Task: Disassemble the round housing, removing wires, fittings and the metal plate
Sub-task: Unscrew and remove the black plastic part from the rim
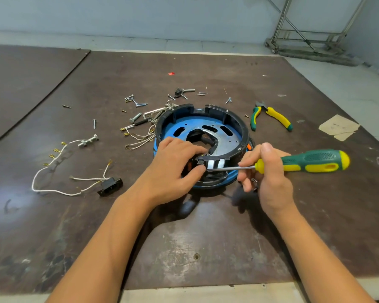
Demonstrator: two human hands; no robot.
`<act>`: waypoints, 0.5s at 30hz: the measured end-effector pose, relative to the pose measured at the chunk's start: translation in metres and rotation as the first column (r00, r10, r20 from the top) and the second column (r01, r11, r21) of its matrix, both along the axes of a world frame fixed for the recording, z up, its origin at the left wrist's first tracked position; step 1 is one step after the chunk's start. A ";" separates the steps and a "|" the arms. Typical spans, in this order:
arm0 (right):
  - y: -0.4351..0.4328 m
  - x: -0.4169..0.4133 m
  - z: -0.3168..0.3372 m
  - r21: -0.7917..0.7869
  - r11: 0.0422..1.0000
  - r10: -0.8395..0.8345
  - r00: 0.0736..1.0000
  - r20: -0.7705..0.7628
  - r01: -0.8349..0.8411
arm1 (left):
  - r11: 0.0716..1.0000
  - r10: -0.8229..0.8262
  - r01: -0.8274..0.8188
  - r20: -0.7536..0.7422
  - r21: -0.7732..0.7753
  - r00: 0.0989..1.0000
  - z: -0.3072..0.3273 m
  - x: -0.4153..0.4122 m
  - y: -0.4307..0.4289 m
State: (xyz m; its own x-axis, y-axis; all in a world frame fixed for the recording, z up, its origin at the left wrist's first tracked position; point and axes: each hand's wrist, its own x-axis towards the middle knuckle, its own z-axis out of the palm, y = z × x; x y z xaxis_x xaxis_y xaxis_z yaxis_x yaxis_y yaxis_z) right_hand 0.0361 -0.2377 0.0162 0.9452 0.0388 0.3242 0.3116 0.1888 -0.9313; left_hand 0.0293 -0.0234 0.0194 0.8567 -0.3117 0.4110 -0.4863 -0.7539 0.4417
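Fingers of left hand curled over the near rim of the round housing, thumb on the outer wall, gripping the rim at a small black fitting. Right hand fingers wrapped round the front of a green-yellow screwdriver; its shaft lies roughly level and the tip touches the housing's near rim just beside the left thumb. Housing sits open side up on the dark table, with the blue metal plate inside it. White wires with terminals hang out of the housing's left side. Far left of the housing: a loose white wire bundle and a black socket, detached. Behind-left of the housing: scattered screws and bolts. Right of the housing: green-yellow pliers, apart from it; farther right, a cardboard scrap. Small red bit well behind the housing.
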 end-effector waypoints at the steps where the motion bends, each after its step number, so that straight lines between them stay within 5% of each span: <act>1: 0.000 0.002 0.001 0.011 1.000 -0.015 0.998 -0.068 0.016 | 1.000 -0.002 0.002 -0.010 -0.003 1.000 0.000 0.000 0.000; 6: -0.002 0.018 0.000 0.086 0.996 0.001 0.944 -0.331 0.029 | 1.000 0.002 -0.002 -0.027 0.009 1.000 0.001 0.000 -0.001; 15: 0.006 -0.007 -0.004 -0.053 0.995 -0.078 0.991 0.106 0.084 | 0.999 0.008 -0.008 -0.021 0.033 1.000 -0.002 0.003 0.000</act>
